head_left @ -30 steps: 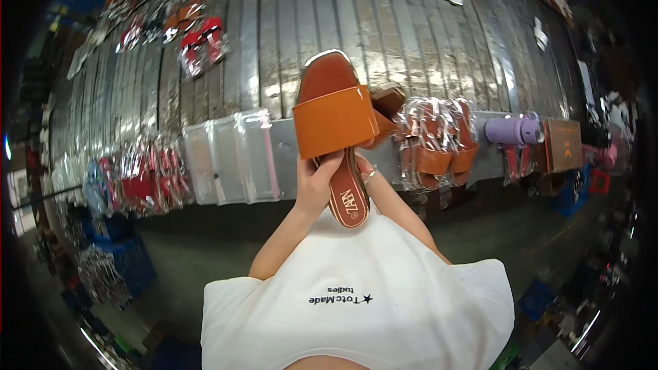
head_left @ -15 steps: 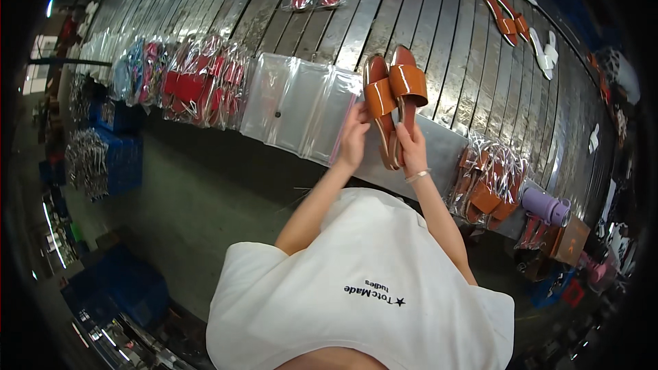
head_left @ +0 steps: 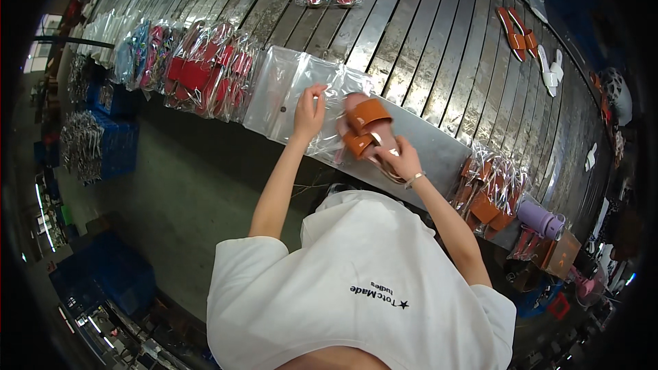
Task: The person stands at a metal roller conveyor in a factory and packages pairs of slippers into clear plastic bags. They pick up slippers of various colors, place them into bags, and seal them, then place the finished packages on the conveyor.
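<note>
A pair of tan-orange slide sandals (head_left: pixel 370 115) is held in the middle of the frame, slightly blurred, over the smooth grey metal ledge (head_left: pixel 435 147). The right hand (head_left: pixel 403 159) is clamped around the heel ends and is the nearer of the two; the sandals' long axis slants from the heels at lower right to the toes at upper left, pointing toward the clear plastic bags (head_left: pixel 264 106). The left hand (head_left: pixel 308 116) is over those bags, thumb and fingers close together; whether they pinch the film I cannot tell. From its fingers, the sandals lie to the right and a little lower, apart. The clear bags look flat, with no shoes visible inside. Left of centre, plastic bags hold red sandals (head_left: pixel 195 72); at right, others hold orange sandals (head_left: pixel 485 207), near a brown cardboard box (head_left: pixel 556 252) whose contents are hidden.
</note>
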Tool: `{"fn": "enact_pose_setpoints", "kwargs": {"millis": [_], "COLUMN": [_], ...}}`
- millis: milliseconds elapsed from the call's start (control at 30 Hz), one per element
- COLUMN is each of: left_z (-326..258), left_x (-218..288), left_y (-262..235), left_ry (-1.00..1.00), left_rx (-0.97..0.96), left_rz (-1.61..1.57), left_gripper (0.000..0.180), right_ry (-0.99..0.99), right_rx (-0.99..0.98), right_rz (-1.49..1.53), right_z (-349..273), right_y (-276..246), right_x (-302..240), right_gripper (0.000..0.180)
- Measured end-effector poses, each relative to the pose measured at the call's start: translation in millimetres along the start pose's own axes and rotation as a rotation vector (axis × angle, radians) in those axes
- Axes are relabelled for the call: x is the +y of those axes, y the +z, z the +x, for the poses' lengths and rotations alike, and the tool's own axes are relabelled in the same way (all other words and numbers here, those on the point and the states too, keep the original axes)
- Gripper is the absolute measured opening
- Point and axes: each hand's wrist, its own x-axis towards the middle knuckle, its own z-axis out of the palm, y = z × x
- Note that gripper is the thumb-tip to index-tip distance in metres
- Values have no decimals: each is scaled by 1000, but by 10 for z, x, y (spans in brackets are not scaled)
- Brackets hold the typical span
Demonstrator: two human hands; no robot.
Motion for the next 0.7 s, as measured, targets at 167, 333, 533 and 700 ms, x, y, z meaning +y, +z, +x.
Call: {"fn": "enact_pose_setpoints", "kwargs": {"millis": [167,333,533,700], "left_z": [99,132,247,139], "left_x": [366,948,1265,1670], "left_y": [-482,-380,-191,151], "left_ry": [-73,155,313,588], "left_rx": [-317,-467,-309,-488], "left_rz": [-42,-69,20,43], "left_gripper": [19,20,23,48], "right_ry": [-6,-229,-173,-397], "right_rx": [-61,-190,127,471], "right_rz": [152,-107,198,583], "right_z": [179,159,207,102], "right_y": [195,125,-10,-347], "right_x": [-442,-754,-638,-691], "right_gripper": [61,60,52,31]}}
